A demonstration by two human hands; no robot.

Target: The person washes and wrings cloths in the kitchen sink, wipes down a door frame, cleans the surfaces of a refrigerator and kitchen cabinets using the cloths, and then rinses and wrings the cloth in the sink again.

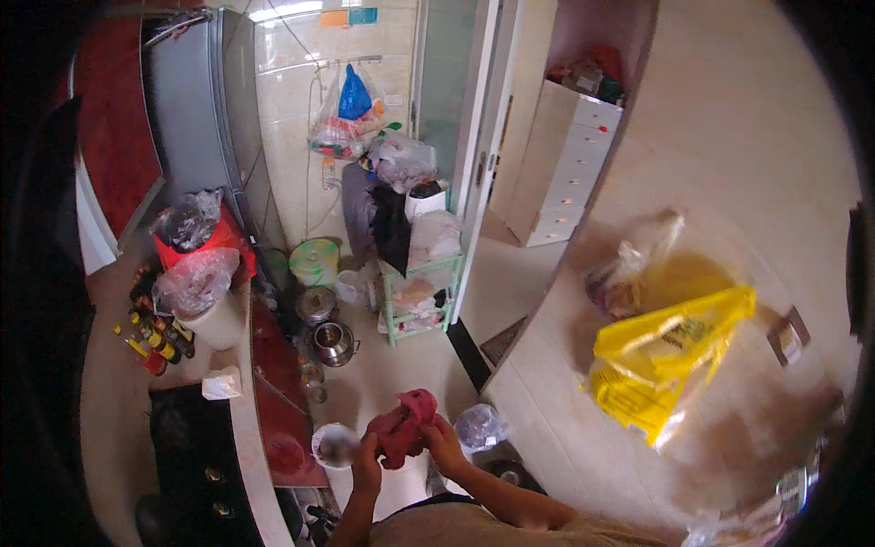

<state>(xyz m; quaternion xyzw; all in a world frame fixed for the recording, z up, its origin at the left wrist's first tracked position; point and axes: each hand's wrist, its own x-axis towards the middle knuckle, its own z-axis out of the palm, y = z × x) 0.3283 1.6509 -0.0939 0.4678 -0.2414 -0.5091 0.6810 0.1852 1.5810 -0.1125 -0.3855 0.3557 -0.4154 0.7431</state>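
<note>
Between my two hands hangs a crumpled red cloth (398, 434), held up in front of my body over the tiled floor. My left hand (366, 459) grips its left side. On the opposite edge, my right hand (441, 439) pinches the cloth, with one fold standing up above the fingers. Just left of and below the cloth stands a white bucket (321, 446), its contents blurred. A clear plastic bag (480, 428) sits on the floor to the right of my right hand.
A counter with a black gas stove (195, 451), sauce bottles (156, 340) and a tissue pack (222, 383) runs along the left. Metal pots (333, 343) stand on the floor ahead, near a green rack (424, 328). A yellow plastic bag (656, 362) hangs on the right wall.
</note>
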